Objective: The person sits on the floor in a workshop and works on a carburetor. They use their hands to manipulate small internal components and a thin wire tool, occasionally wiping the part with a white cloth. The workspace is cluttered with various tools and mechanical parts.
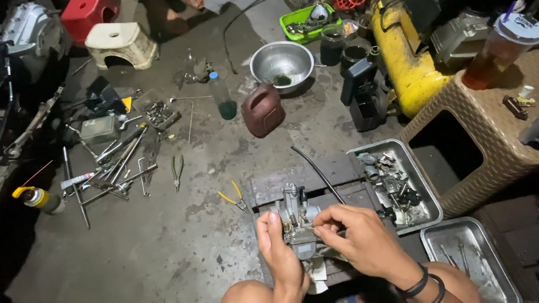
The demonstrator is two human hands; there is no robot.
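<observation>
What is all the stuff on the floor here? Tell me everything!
Small grey metal carburetor: one, between both hands.
Steel parts trays: two, silver, right of hands.
Yellow-handled pliers: one, left of carburetor.
Round steel bowl: one, silver, top centre.
Dark red plastic jug: one, below bowl.
Yellow air tank: one, upper right.
Woven brown stool: one, right.
Iced drink cup: one, on stool.
Loose hand tools: many, grey, left.
Left hand: grips carburetor.
Right hand: pinches its top.
</observation>
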